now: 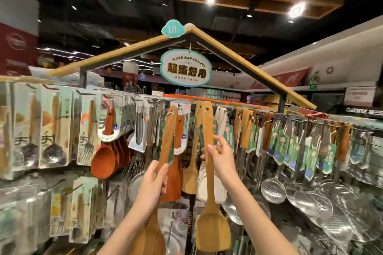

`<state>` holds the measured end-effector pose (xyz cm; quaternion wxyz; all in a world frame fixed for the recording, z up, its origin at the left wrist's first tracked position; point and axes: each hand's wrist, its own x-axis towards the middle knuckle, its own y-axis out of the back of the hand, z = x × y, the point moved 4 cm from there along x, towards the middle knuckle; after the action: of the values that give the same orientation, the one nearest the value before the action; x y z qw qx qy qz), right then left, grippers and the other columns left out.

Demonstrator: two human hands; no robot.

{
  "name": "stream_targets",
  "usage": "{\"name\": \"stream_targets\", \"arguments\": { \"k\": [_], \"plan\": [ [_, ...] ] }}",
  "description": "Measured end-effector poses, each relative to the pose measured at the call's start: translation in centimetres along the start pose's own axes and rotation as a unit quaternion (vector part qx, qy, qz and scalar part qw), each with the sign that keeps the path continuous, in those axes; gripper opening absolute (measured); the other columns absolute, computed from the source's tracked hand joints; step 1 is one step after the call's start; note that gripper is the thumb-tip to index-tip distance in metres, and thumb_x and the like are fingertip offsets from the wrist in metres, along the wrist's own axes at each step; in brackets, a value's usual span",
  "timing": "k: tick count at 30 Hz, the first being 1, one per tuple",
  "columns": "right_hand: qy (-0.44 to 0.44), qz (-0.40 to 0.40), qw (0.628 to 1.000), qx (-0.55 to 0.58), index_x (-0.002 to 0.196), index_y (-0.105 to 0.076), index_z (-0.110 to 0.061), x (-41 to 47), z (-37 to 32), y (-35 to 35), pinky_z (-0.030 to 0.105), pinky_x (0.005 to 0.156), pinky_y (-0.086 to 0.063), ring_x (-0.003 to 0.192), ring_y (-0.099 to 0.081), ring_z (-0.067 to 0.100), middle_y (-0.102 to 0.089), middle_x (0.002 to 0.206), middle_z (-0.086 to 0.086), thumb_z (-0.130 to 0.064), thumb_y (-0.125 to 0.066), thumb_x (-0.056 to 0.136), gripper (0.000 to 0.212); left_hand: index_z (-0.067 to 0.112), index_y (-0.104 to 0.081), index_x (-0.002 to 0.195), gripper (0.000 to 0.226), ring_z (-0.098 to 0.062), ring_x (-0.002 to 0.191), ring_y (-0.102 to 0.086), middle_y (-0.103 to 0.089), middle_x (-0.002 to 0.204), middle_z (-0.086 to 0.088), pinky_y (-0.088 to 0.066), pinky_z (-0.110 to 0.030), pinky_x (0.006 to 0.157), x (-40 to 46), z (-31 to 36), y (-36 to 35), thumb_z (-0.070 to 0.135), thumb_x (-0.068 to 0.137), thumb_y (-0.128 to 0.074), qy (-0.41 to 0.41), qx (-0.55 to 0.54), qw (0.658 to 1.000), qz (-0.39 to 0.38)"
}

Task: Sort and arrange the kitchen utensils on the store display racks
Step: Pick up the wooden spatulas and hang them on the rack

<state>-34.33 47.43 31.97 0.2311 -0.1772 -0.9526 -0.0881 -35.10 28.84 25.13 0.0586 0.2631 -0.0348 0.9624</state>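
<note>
Spatula blade in the left hand [154,180] runs off the bottom edge; its wooden handle [169,136] is gripped by curled fingers. Right hand [220,156] pinches a second wooden spatula [209,192] hanging at the display rack's [228,107] top rail, amid blurred packaged cutlery [49,130].

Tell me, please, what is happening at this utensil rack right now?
A person is sorting wooden spatulas at a store display rack. The left hand grips one wooden spatula by its handle, and the right hand grips a second spatula, both raised with their hanging holes near the hooks. More wooden turners, packaged spoons and steel skimmers hang along the rack.
</note>
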Motion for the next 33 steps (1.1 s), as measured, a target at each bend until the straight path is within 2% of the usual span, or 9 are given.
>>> {"name": "stream_targets", "arguments": {
  "k": [8, 13, 17, 22, 24, 27, 29, 31, 33],
  "plan": [
    [0.01, 0.011, 1.0, 0.017, 0.127, -0.045, -0.014, 1.4, 0.3, -0.7, 0.037, 0.071, -0.056, 0.071, -0.066, 0.02, -0.067, 0.093, 0.011, -0.009, -0.044, 0.098, 0.03, 0.025, -0.044, 0.078, 0.019, -0.013, 0.048, -0.039, -0.04, 0.058, 0.001, -0.033, -0.027, 0.048, 1.3, -0.7, -0.8, 0.028, 0.096, -0.045, 0.004, 0.006, 1.0, -0.019],
    [-0.014, 0.004, 1.0, 0.003, 0.121, -0.044, -0.017, 2.3, 1.6, -1.3, 0.044, 0.074, -0.057, 0.068, -0.067, 0.018, -0.065, 0.093, 0.008, -0.01, -0.045, 0.098, 0.024, 0.015, -0.043, 0.078, 0.022, -0.01, 0.046, -0.039, -0.04, 0.058, 0.0, -0.034, -0.022, 0.045, 1.4, -0.2, -1.2, 0.027, 0.096, -0.046, 0.005, 0.011, 1.0, -0.024],
    [-0.025, 0.02, 0.999, -0.027, 0.119, -0.049, -0.015, 4.2, 2.4, -1.9, 0.052, 0.081, -0.054, 0.087, -0.066, 0.029, -0.062, 0.1, 0.014, -0.011, -0.048, 0.097, 0.023, 0.005, -0.044, 0.085, 0.021, -0.01, 0.046, -0.038, -0.039, 0.059, -0.003, -0.033, -0.02, 0.045, 1.7, 0.4, -1.4, 0.023, 0.097, -0.045, 0.006, 0.008, 1.0, -0.019],
    [-0.035, 0.036, 0.995, -0.081, 0.12, -0.049, -0.017, 7.1, 3.5, -3.1, 0.04, 0.079, -0.051, 0.078, -0.059, 0.017, -0.056, 0.083, -0.003, -0.012, -0.046, 0.097, 0.024, 0.008, -0.044, 0.087, 0.016, -0.013, 0.046, -0.038, -0.039, 0.059, -0.004, -0.032, -0.022, 0.046, 1.9, 0.4, -1.2, 0.02, 0.097, -0.044, 0.022, -0.009, 1.0, -0.012],
    [-0.039, 0.041, 0.994, -0.09, 0.12, -0.048, -0.017, 8.1, 3.9, -3.3, 0.044, 0.085, -0.053, 0.084, -0.062, 0.021, -0.059, 0.088, -0.002, -0.012, -0.046, 0.097, 0.024, 0.009, -0.045, 0.086, 0.016, -0.014, 0.047, -0.039, -0.04, 0.06, -0.004, -0.033, -0.025, 0.048, 2.0, 0.2, -1.1, 0.02, 0.097, -0.043, 0.028, -0.011, 0.999, -0.015],
    [-0.048, 0.04, 0.993, -0.101, 0.122, -0.049, -0.016, 9.1, 4.4, -3.1, 0.046, 0.087, -0.052, 0.091, -0.063, 0.026, -0.063, 0.1, 0.006, -0.013, -0.047, 0.098, 0.025, -0.003, -0.043, 0.09, 0.023, -0.014, 0.047, -0.04, -0.04, 0.059, -0.004, -0.031, -0.028, 0.049, 2.1, -0.2, -1.0, 0.019, 0.097, -0.044, 0.032, -0.016, 0.999, -0.019],
    [-0.037, 0.033, 0.992, -0.118, 0.123, -0.049, -0.015, 9.5, 4.4, -2.8, 0.038, 0.075, -0.053, 0.081, -0.062, 0.02, -0.06, 0.09, 0.002, -0.013, -0.048, 0.097, 0.026, -0.005, -0.043, 0.091, 0.026, -0.012, 0.047, -0.041, -0.04, 0.058, -0.002, -0.033, -0.026, 0.049, 2.2, -0.4, -1.1, 0.02, 0.097, -0.044, 0.027, -0.014, 0.999, -0.023],
    [-0.011, 0.034, 0.988, -0.151, 0.124, -0.048, -0.014, 9.5, 3.9, -2.3, 0.028, 0.063, -0.046, 0.075, -0.056, 0.015, -0.057, 0.091, 0.002, -0.012, -0.047, 0.097, 0.027, -0.001, -0.044, 0.089, 0.024, -0.01, 0.046, -0.042, -0.041, 0.057, 0.0, -0.034, -0.023, 0.048, 2.3, -0.5, -1.3, 0.021, 0.097, -0.044, 0.022, -0.009, 0.999, -0.029],
    [0.024, 0.049, 0.987, -0.153, 0.126, -0.046, -0.014, 8.9, 2.9, -1.6, 0.026, 0.073, -0.045, 0.09, -0.056, 0.015, -0.057, 0.106, 0.003, -0.013, -0.047, 0.097, 0.028, 0.003, -0.046, 0.087, 0.02, -0.01, 0.045, -0.042, -0.041, 0.055, 0.002, -0.034, -0.02, 0.046, 2.5, -0.7, -1.8, 0.021, 0.097, -0.044, 0.02, -0.014, 0.999, -0.036]
  ]
}}
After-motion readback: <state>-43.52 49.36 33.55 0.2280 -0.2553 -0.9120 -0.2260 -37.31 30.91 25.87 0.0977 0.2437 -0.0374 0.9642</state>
